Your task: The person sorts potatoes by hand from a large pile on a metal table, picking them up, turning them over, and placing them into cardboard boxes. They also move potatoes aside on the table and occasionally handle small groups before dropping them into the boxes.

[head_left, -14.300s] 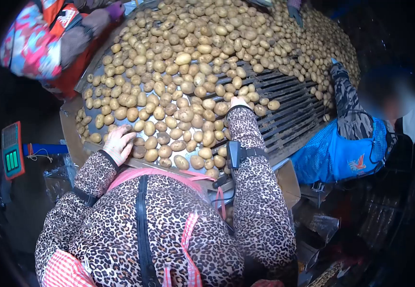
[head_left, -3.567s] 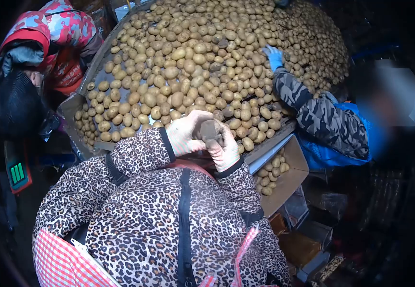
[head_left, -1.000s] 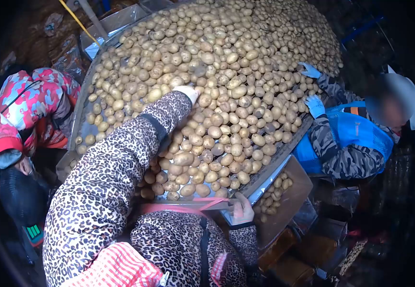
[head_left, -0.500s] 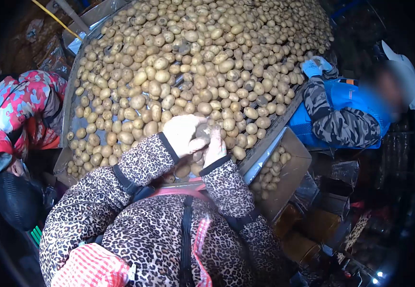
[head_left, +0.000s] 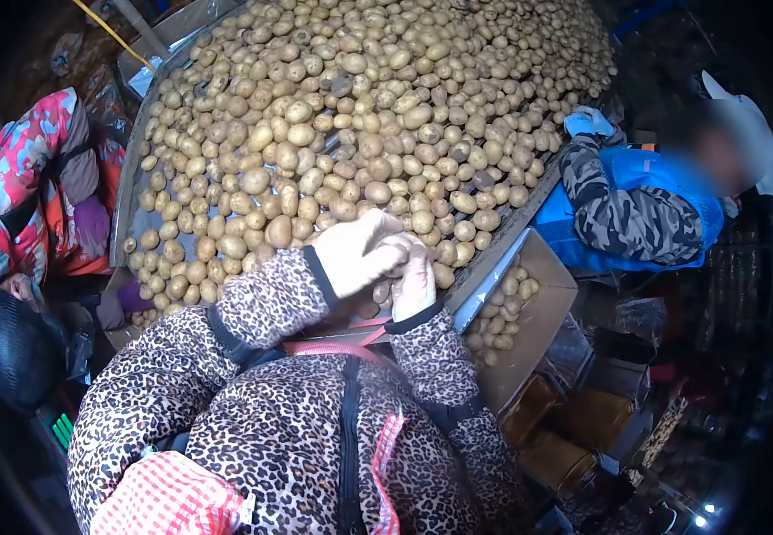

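My left hand [head_left: 357,256] is closed, its fingers curled and meeting those of my right hand [head_left: 415,283] over the near edge of a broad heap of potatoes [head_left: 333,165]. Fingertips press together on both hands, and whatever lies between them is hidden. The left hand looks overexposed, so its finger detail is faint. Just under the hands, several potatoes [head_left: 380,292] show in the gap between my wrists. Leopard-print sleeves [head_left: 266,299] with dark cuffs cover my arms.
A cardboard box [head_left: 529,334] holding potatoes stands right of my right arm, against the sorting table's rim [head_left: 507,227]. One co-worker [head_left: 636,201] in a blue vest and gloves works at the right; another person [head_left: 25,223] in a pink camouflage jacket bends at the left.
My hands have drawn closer together, and the greyish lump between them no longer shows. At left, the co-worker's purple-gloved hands have come into view, one low beside the potatoes.
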`<state>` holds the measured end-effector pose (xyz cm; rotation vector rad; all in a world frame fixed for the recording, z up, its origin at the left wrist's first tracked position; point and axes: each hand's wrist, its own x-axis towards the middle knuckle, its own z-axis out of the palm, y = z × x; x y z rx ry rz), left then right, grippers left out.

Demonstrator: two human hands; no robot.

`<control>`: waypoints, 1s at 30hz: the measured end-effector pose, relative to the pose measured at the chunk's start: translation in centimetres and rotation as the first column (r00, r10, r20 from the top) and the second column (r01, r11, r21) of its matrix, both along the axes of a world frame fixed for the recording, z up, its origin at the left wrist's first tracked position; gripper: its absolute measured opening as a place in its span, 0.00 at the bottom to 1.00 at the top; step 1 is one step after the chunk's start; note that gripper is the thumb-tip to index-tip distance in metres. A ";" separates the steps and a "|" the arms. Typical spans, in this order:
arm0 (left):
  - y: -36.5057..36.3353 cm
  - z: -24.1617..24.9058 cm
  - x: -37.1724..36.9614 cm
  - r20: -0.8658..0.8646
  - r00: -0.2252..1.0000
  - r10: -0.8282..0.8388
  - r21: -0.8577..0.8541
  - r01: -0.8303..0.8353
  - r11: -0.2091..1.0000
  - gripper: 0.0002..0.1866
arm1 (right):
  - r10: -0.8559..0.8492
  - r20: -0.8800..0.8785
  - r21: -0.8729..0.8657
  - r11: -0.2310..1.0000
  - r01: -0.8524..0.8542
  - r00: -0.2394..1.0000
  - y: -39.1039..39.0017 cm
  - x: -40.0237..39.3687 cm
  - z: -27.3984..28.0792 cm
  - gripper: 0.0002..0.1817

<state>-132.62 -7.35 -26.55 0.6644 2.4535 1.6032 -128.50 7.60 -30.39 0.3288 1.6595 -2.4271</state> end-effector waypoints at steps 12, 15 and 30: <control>0.4 -5.1 -4.9 0.367 0.927 -0.078 -0.001 0.084 0.996 0.16 | 0.175 -0.469 0.601 0.781 0.168 0.866 0.8 -0.6 1.2 0.29; -2.8 -5.8 -13.5 -0.249 0.968 0.022 -0.370 -0.116 0.922 0.15 | 0.223 -0.131 0.883 0.468 0.011 0.966 3.5 -1.4 -0.4 0.36; -7.3 -5.0 -24.2 -0.237 0.966 -0.107 -0.620 -0.066 0.781 0.32 | 0.290 -0.062 0.766 0.627 -0.140 0.955 3.8 -0.5 -2.9 0.25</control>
